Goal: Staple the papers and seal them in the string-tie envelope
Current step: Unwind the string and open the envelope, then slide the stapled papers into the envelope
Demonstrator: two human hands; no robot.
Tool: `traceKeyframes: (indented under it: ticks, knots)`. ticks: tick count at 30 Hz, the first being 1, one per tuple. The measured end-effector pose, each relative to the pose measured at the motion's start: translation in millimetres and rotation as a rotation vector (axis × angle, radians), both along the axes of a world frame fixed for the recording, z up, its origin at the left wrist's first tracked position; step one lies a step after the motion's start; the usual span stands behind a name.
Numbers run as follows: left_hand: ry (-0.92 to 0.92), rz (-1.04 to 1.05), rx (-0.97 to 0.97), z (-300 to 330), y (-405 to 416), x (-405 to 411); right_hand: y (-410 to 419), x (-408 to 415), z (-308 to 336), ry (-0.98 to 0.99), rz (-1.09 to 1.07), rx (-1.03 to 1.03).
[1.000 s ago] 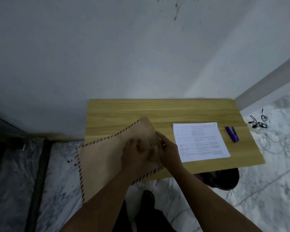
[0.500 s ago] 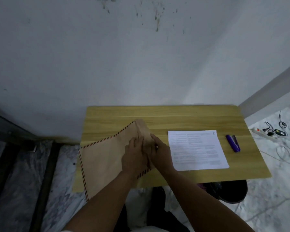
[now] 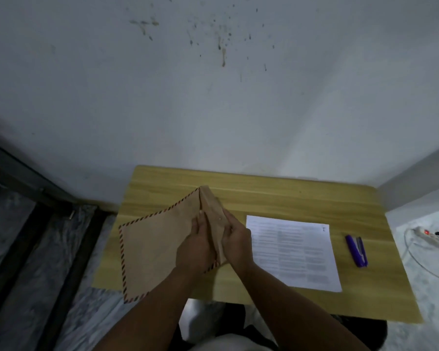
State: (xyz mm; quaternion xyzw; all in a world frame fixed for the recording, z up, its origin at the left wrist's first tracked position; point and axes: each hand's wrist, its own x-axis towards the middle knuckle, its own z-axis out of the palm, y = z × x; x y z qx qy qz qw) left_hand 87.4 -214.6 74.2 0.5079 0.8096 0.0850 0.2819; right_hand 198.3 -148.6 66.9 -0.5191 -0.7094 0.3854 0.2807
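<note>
Both hands hold the brown envelope (image 3: pixel 157 247) at its right end, over the left part of the wooden table (image 3: pixel 276 196). The left hand (image 3: pixel 195 252) lies on the envelope's body, and the right hand (image 3: pixel 236 245) grips the flap (image 3: pixel 213 211), which is lifted and folded toward the right. The envelope has a red and dark striped border, and its left corner hangs past the table edge. Right of the envelope the printed papers (image 3: pixel 294 252) lie flat on the table. Further right of the papers lies the purple stapler (image 3: pixel 356 250).
</note>
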Motion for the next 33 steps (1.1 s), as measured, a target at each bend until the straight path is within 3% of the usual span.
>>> traceKeyframes:
  ticks: [14,20,27,33]
  knots:
    - [-0.071,0.116,0.035,-40,10,25,19,25,-22,-0.064,0.082,-0.249]
    - [-0.172,0.170,0.061,-57,4,23,36,55,-32,-0.201,0.254,-0.358]
    - [-0.142,0.223,0.092,-60,12,25,101,142,-48,-0.527,-0.133,-0.376]
    - [-0.172,0.248,0.068,-58,16,21,125,219,-64,-0.776,-0.396,-0.665]
